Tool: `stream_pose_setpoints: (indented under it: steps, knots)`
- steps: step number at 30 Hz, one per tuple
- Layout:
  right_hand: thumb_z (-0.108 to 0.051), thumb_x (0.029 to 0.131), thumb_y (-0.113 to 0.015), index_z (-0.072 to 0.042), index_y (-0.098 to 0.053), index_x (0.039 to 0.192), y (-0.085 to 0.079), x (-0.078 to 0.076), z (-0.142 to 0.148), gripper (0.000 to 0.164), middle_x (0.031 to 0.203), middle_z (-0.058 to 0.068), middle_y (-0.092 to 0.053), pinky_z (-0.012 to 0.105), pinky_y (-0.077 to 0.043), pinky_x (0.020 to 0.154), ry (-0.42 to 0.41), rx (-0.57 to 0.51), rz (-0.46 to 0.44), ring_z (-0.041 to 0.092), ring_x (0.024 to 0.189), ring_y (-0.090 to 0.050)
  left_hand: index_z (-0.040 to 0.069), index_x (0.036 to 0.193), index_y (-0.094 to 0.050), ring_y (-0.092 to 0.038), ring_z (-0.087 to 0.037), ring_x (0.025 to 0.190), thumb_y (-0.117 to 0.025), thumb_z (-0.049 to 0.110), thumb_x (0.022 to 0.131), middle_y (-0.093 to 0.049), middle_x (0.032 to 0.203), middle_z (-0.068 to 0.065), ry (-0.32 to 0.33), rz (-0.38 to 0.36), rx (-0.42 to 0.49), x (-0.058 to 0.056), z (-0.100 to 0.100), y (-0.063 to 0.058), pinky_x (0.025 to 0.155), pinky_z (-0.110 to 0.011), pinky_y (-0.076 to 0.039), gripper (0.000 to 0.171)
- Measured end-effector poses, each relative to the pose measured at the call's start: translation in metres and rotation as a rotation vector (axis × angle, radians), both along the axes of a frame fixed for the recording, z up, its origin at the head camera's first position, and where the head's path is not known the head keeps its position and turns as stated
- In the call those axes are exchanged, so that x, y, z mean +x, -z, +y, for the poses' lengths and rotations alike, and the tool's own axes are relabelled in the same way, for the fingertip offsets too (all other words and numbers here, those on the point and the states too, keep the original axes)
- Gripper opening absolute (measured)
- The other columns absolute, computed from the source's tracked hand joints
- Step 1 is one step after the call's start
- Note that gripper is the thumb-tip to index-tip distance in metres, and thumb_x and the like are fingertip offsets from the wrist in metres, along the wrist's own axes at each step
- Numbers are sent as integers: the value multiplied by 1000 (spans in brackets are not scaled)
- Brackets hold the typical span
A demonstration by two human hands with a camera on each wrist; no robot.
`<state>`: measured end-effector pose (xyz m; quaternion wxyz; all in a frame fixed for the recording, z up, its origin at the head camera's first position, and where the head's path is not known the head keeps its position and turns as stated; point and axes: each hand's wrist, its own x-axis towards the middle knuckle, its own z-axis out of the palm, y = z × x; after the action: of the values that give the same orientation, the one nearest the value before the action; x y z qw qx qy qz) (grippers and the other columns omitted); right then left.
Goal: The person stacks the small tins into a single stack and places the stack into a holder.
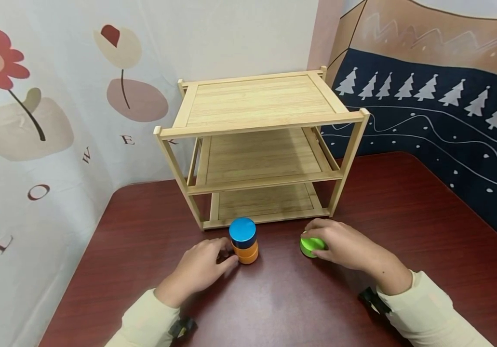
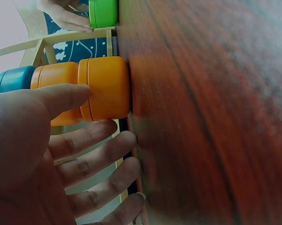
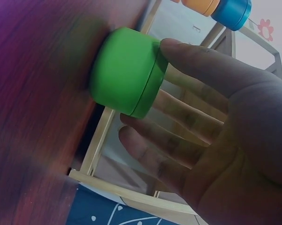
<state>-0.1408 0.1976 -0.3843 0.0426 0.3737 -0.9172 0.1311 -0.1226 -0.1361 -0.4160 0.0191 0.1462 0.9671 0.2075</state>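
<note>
Two orange round canisters stand stacked on the table, the lower one (image 2: 110,89) and the upper one (image 1: 245,251), with a blue canister (image 1: 243,231) on top. My left hand (image 1: 202,264) is at the left side of this stack, its thumb beside the orange canisters and its fingers loosely extended; firm contact cannot be made out. To the right, a green round canister (image 3: 124,72) sits upright on the table. My right hand (image 1: 345,243) holds it from the right, thumb at the near side of its rim and fingers curved round the far side.
A three-tier wooden shelf (image 1: 261,101) stands just behind the canisters, its lowest tier near the tabletop. The dark red table (image 1: 283,308) extends to both sides. A printed cloth (image 1: 239,38) hangs behind, with a dark tree-patterned one (image 1: 426,111) at the right.
</note>
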Motion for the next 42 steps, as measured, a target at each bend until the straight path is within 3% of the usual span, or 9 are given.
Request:
stream_pose_setpoints:
  steps: [11,23,33,42]
  knots:
    - [-11,82,-81,-9,-75,113,0,1,-1,33,117,7,-66,34,-56,79,16,5,-27,20,101,-68,25,94,-68,-59,-7,78,-73,37,90,-62,81,13,-1,1,3,0,0,-1,68,-35,-48,14]
    - [-16,85,-79,-11,-72,121,2,1,-3,36,133,20,-61,45,-54,92,47,27,-59,34,121,-62,24,95,-68,-60,-7,79,-73,37,90,-63,83,12,4,-4,3,0,0,-1,69,-36,-50,15]
    - [-15,87,-77,-14,-72,122,2,0,-5,35,130,18,-62,44,-55,89,43,24,-94,32,115,-65,24,95,-68,-60,-7,80,-73,37,90,-63,83,13,4,-12,1,0,0,-1,69,-36,-50,14]
    - [-18,87,-78,-14,-72,121,1,2,-6,35,126,14,-65,42,-56,87,33,34,-59,28,111,-67,24,96,-68,-61,-8,80,-72,38,90,-64,84,13,3,-11,-1,0,0,-1,70,-36,-50,16]
